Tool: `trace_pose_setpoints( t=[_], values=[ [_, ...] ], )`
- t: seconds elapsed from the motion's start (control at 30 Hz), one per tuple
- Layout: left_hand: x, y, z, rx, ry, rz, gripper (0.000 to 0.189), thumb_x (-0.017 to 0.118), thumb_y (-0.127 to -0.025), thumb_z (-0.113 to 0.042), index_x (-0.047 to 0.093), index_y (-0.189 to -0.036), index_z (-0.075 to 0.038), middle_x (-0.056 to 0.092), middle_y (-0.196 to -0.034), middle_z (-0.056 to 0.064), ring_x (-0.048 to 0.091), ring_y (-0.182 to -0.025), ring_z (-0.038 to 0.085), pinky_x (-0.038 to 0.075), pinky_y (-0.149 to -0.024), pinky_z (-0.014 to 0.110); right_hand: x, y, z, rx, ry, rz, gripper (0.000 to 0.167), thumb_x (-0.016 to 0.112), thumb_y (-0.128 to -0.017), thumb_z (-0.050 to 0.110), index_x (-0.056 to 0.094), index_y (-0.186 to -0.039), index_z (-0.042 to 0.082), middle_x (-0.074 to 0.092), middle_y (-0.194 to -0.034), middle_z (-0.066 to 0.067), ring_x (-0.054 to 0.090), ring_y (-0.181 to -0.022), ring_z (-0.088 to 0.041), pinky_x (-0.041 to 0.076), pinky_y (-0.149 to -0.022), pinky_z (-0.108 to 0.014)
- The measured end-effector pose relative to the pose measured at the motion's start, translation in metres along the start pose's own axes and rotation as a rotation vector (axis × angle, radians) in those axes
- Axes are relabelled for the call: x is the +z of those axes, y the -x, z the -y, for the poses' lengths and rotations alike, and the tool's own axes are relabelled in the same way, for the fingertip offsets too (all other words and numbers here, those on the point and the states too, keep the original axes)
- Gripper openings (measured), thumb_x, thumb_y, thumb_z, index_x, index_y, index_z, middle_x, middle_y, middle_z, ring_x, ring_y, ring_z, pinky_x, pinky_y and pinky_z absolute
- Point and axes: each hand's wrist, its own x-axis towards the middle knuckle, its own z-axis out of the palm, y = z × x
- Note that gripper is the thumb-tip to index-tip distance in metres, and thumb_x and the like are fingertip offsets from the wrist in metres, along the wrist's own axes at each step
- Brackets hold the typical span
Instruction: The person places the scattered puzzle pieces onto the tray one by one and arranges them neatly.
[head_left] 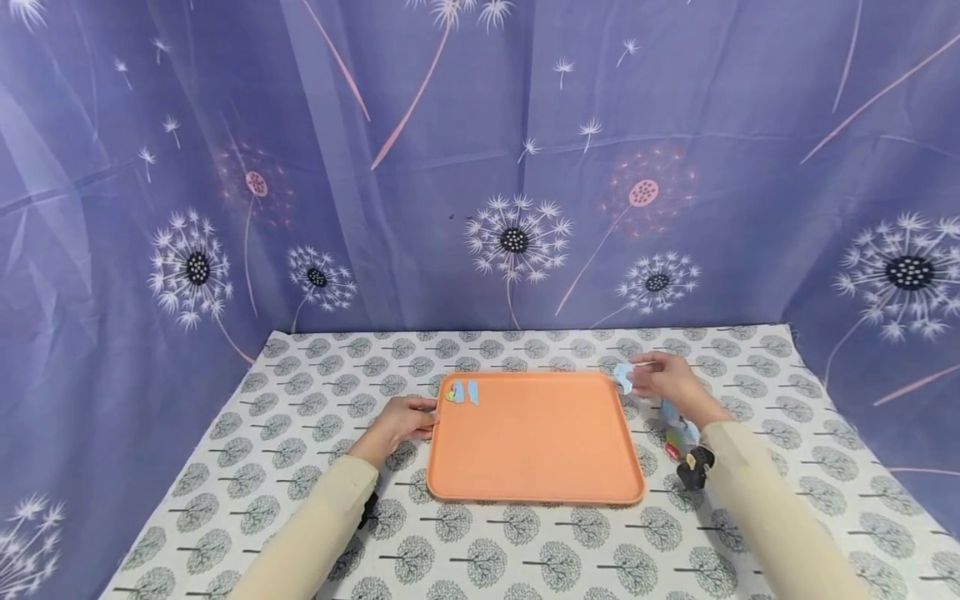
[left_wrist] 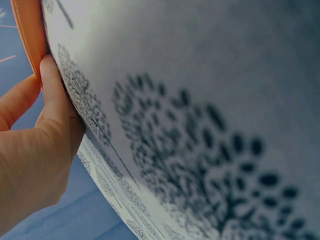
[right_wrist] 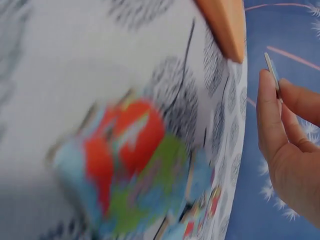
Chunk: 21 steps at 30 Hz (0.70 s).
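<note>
An orange tray [head_left: 536, 437] lies on the cloth in the head view. At its left rim my left hand [head_left: 407, 419] pinches the edge between thumb and fingers, also visible in the left wrist view. Just past the tray's far right corner, my right hand [head_left: 667, 383] holds a light blue jigsaw puzzle piece [head_left: 623, 377] by its edge. In the right wrist view the piece [right_wrist: 272, 70] shows edge-on between thumb and fingers. Two puzzle pieces [head_left: 472, 392] sit side by side in the tray's far left corner, one of them blue and partly green.
Several colourful puzzle pieces [right_wrist: 135, 165] lie loose on the cloth right of the tray, partly hidden by the right arm in the head view. A tree-patterned tablecloth [head_left: 300, 429] covers the table. Purple dandelion-print curtains [head_left: 420, 167] hang behind and at both sides.
</note>
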Motion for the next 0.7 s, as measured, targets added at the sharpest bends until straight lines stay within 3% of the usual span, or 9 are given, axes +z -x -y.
trace_pose_setpoints(
  t=[0.3,0.53,0.7],
  values=[
    [0.001,0.0,0.0,0.012,-0.001,-0.003,0.037,0.067,-0.087,0.001,0.06,-0.123,0.007,0.067,-0.097,0.019,0.067,-0.07,0.015,0.062,-0.071,0.027,0.025,-0.013,0.011,0.007,-0.171,0.024,0.049,0.058,-0.092,-0.004,0.038,-0.136,-0.015,0.061,-0.105,-0.016,0.069,-0.077,-0.017,0.06,-0.082,-0.036],
    [0.001,0.0,0.001,0.007,0.002,-0.008,0.038,0.067,-0.087,0.001,0.059,-0.124,0.006,0.066,-0.102,0.021,0.067,-0.071,0.016,0.062,-0.071,0.027,0.051,-0.022,0.02,-0.013,-0.207,0.027,0.05,0.058,-0.09,-0.009,0.038,-0.135,-0.015,0.048,-0.125,-0.033,0.067,-0.078,-0.014,0.06,-0.081,-0.034],
    [0.001,0.0,-0.001,-0.004,0.0,-0.01,0.038,0.068,-0.087,0.0,0.06,-0.124,0.004,0.065,-0.107,0.021,0.067,-0.071,0.015,0.062,-0.071,0.027,0.066,-0.029,0.027,0.004,-0.229,0.022,0.053,0.059,-0.086,-0.013,0.039,-0.135,-0.015,0.044,-0.13,-0.035,0.067,-0.079,-0.017,0.061,-0.079,-0.033]
  ],
)
